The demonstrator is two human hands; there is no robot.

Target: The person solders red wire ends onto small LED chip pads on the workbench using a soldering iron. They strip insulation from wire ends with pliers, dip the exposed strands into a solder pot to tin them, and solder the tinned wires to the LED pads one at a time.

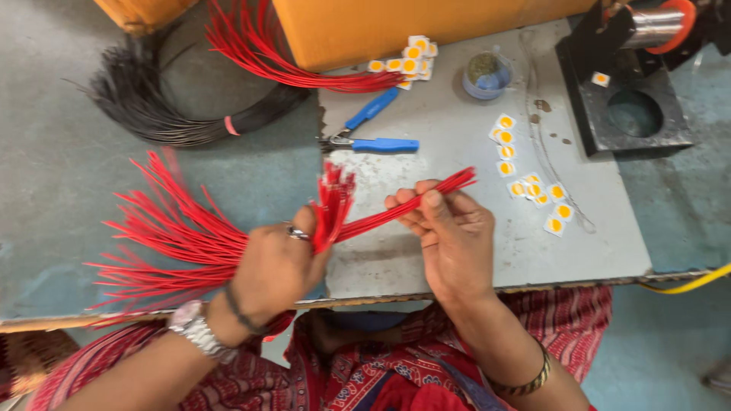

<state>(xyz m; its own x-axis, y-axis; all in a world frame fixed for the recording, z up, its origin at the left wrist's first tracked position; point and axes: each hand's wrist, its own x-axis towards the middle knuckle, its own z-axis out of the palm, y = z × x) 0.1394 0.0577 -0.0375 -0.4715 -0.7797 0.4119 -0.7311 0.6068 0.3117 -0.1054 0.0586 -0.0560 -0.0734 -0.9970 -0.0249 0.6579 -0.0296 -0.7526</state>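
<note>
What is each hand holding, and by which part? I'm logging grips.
Left hand clasps a bundle of thin red wires near one end; right hand pinches a few red wires mid-length.

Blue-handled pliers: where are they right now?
Head view: the blue-handled pliers lie untouched at the left edge of the grey metal plate, above both hands, just below the red wire bundle by the orange box.
</note>
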